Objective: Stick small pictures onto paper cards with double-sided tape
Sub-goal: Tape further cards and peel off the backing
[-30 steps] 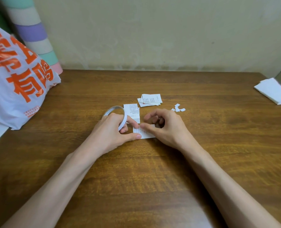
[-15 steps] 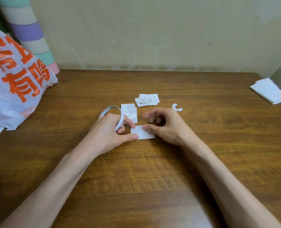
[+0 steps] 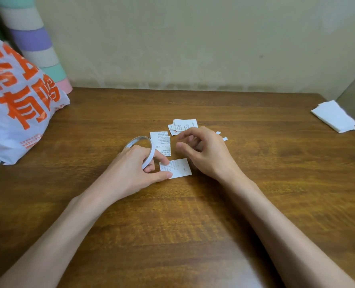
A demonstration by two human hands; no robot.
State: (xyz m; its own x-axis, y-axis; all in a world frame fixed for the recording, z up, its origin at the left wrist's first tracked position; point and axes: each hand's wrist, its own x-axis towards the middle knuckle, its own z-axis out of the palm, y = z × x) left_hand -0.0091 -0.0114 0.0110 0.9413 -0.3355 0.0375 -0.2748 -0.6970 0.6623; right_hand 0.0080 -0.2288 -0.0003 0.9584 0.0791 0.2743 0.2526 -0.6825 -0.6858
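A small printed paper card [image 3: 177, 168] lies flat on the wooden table [image 3: 193, 215] in front of me. My left hand [image 3: 135, 169] grips the thin white ring of double-sided tape [image 3: 140, 142], and its index finger and thumb press on the card's left edge. My right hand [image 3: 203, 152] hovers just above and right of the card, fingers loosely curled, holding nothing I can make out. Another printed piece [image 3: 161, 142] lies behind the card, next to the tape ring.
A small stack of printed pieces [image 3: 184, 124] sits further back, with tiny white backing scraps [image 3: 222, 136] to its right. A white plastic bag with orange lettering [image 3: 16, 104] fills the left side. Folded white paper [image 3: 334, 118] lies at the far right edge.
My right hand has lifted off the card and drawn back up and to the right. The left hand keeps holding the tape ring and pressing the card's edge.
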